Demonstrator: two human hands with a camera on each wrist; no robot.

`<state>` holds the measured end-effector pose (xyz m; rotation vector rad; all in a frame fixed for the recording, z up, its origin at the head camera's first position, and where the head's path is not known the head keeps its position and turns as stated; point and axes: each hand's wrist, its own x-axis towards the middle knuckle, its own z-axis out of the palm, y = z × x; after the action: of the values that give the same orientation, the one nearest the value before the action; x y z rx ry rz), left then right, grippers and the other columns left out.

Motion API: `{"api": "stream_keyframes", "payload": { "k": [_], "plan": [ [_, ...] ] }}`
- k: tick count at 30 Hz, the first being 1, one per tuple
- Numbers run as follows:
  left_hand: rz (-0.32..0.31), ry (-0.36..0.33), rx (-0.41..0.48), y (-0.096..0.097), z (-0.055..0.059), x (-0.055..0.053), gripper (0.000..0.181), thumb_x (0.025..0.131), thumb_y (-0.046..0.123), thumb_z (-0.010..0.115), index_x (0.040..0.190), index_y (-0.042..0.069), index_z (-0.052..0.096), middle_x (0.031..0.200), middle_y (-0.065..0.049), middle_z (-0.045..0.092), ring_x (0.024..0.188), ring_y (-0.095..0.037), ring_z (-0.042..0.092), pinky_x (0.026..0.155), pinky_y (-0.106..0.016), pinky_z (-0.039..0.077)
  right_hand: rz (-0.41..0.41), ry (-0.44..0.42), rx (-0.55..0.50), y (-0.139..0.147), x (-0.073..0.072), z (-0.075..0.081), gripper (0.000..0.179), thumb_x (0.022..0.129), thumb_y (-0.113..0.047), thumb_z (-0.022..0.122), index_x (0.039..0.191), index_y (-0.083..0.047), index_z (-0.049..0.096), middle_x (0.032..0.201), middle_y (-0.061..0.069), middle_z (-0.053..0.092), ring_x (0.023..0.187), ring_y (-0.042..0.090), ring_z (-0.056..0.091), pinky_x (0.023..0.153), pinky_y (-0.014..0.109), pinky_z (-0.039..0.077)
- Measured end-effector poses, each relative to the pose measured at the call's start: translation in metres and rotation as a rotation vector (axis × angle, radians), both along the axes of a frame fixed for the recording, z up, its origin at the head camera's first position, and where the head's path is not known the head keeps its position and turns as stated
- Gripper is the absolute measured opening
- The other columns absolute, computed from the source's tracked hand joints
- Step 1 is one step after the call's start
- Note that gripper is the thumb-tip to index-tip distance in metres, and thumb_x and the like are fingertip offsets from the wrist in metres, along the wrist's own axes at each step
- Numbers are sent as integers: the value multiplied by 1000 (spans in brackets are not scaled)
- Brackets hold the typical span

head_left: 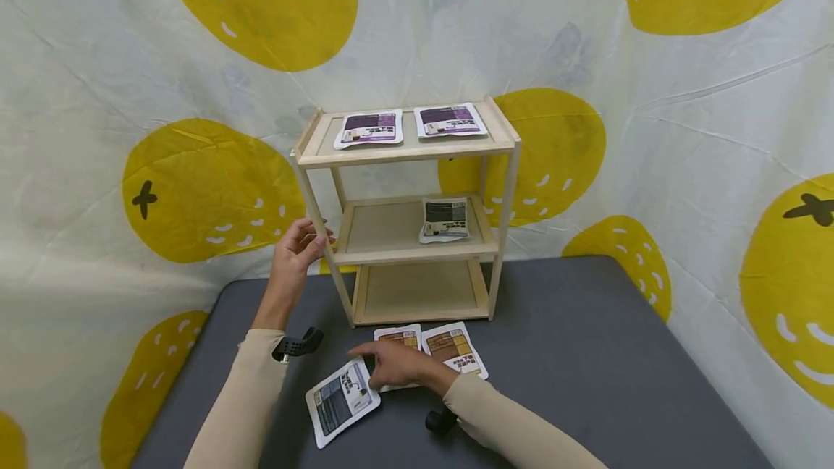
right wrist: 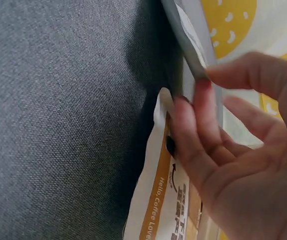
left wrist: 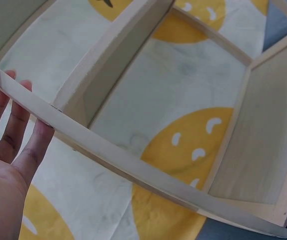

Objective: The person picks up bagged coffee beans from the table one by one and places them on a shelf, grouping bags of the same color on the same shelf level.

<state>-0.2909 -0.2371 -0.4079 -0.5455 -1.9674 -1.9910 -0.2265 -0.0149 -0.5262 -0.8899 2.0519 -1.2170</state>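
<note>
A three-tier light wooden shelf rack [head_left: 384, 230] stands at the back of the grey surface. My left hand [head_left: 296, 259] grips its left front post [left wrist: 133, 155] near the middle tier, thumb on one side and fingers behind. Low in front, my right hand [head_left: 404, 366] pinches the edge of a white coffee pouch with a dark blue label [head_left: 339, 400], which is tilted. In the right wrist view, thumb and fingertips meet at that pouch's edge [right wrist: 191, 40]. Two brown-labelled coffee pouches [head_left: 456, 349] lie beside and partly under the right hand; one shows "Hello, Coffee" lettering.
Two purple-labelled pouches [head_left: 371, 127] lie side by side on the top tier. One pouch with a dark green-grey label [head_left: 445, 219] is at the right of the middle tier. A cloth printed with yellow fruit [head_left: 221, 190] hangs behind the grey surface [head_left: 586, 368].
</note>
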Motion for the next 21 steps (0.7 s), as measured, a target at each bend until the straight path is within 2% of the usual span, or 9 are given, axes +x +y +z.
{"api": "stream_keyframes", "payload": {
  "k": [2, 4, 6, 8, 9, 11, 14, 17, 21],
  "plan": [
    [2, 3, -8, 0, 1, 0, 32, 102, 15, 63, 131, 5, 58, 115, -17, 63, 106, -29, 66, 88, -28, 56, 53, 62, 51, -1, 1, 1, 65, 84, 11, 68, 145, -8, 56, 77, 0, 61, 47, 5, 37, 49, 20, 34],
    [2, 8, -11, 0, 2, 0, 33, 102, 16, 63, 132, 4, 58, 114, -16, 63, 108, -33, 64, 87, -28, 56, 98, 189, 120, -4, 3, 2, 61, 85, 3, 73, 143, -7, 58, 102, 2, 68, 59, 3, 46, 57, 18, 40],
    [-1, 8, -9, 0, 3, 0, 37, 102, 16, 63, 133, -1, 55, 115, -18, 63, 109, -36, 63, 87, -28, 57, 117, 350, 200, -7, 7, 2, 59, 86, -11, 79, 142, -9, 59, 128, 0, 65, 81, 3, 58, 73, 17, 47],
    [-7, 5, 1, 0, 2, -1, 40, 102, 14, 63, 135, -6, 51, 116, -22, 62, 109, -40, 63, 86, -28, 57, 116, 489, 268, -11, 12, 1, 61, 85, -25, 83, 140, -11, 61, 132, 1, 65, 105, 6, 61, 89, 18, 48],
    [-9, 3, 4, 0, 2, -1, 42, 102, 13, 62, 135, -8, 50, 116, -23, 61, 109, -40, 64, 86, -28, 57, 104, 528, 294, -13, 14, 1, 62, 83, -29, 84, 139, -12, 62, 130, -1, 66, 113, 7, 60, 93, 19, 47],
    [-14, 2, 13, 0, 1, -1, 42, 102, 12, 62, 136, -10, 48, 116, -24, 61, 108, -38, 65, 85, -28, 57, 74, 551, 313, -15, 18, -1, 61, 81, -32, 86, 135, -14, 65, 122, -4, 69, 112, 7, 60, 93, 21, 48],
    [-17, 3, 24, 1, 0, -1, 41, 101, 11, 62, 135, -9, 49, 114, -21, 62, 105, -35, 66, 84, -28, 57, 23, 494, 284, -17, 22, -4, 56, 80, -25, 88, 131, -13, 67, 95, -7, 69, 85, 1, 59, 74, 17, 48],
    [-17, 6, 29, 1, -1, -1, 37, 101, 10, 62, 133, -6, 52, 114, -21, 63, 104, -35, 66, 85, -29, 57, -23, 435, 251, -16, 23, -8, 49, 81, -17, 87, 126, -12, 69, 72, -11, 59, 62, -3, 49, 60, 14, 41],
    [-13, 14, 27, 1, -1, -1, 35, 102, 10, 61, 133, -4, 53, 113, -17, 64, 106, -35, 66, 86, -30, 58, -48, 493, 217, -17, 21, -11, 42, 82, -20, 85, 121, -13, 72, 77, -12, 58, 66, -4, 46, 63, 12, 39]
  ]
}}
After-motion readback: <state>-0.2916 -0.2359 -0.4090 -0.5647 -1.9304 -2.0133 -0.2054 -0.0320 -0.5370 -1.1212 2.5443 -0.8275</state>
